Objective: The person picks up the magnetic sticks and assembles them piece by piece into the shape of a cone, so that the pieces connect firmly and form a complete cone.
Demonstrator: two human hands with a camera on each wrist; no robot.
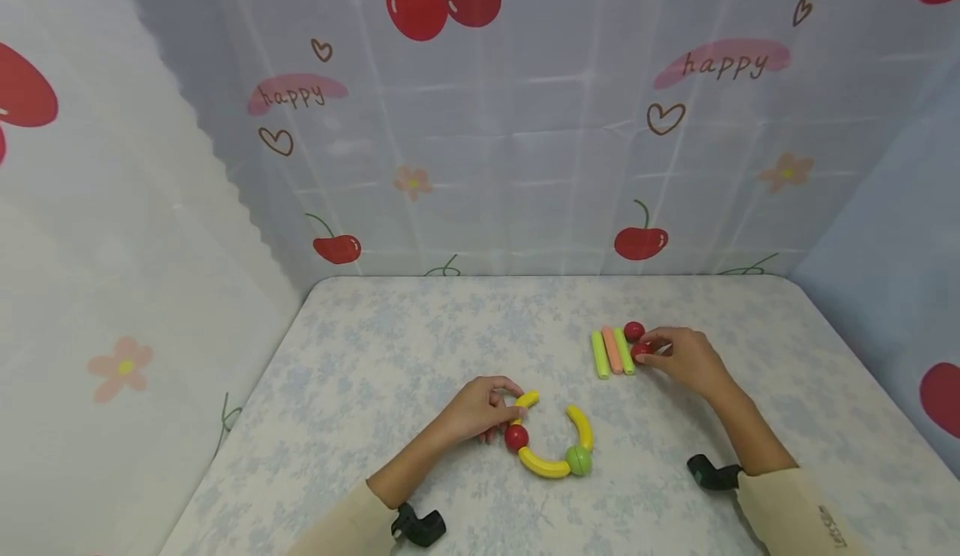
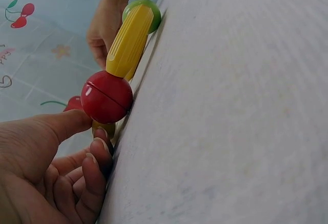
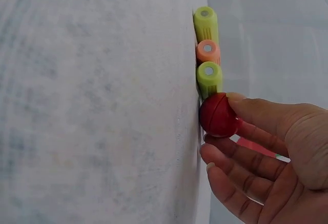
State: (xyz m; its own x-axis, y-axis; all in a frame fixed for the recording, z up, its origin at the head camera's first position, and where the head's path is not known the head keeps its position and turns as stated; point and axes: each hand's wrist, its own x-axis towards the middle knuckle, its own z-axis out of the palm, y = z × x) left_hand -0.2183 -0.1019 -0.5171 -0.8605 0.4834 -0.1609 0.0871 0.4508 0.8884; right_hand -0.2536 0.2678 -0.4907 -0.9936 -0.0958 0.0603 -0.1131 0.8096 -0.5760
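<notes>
My left hand [image 1: 477,408] pinches the upper-left curved yellow magnetic rod [image 1: 529,398] between thumb and fingers. That rod meets a red ball [image 1: 516,437], which a second curved yellow rod [image 1: 543,466] links to a green ball [image 1: 578,459]. A third curved yellow rod [image 1: 582,428] rises from the green ball, leaving the ring of pieces with a gap at its top. Farther back on the right, my right hand [image 1: 686,360] holds a loose red ball [image 3: 218,116] by thumb and fingers, close to the table. Another red ball [image 1: 633,331] lies just behind it.
Left of the right hand lie straight magnetic rods side by side: a green rod [image 1: 600,355], an orange rod [image 1: 612,351] and another green rod [image 1: 624,352]. Metal discs show in their ends. A patterned cloth covers the table [image 1: 375,331]; printed curtains [image 1: 487,139] stand around it.
</notes>
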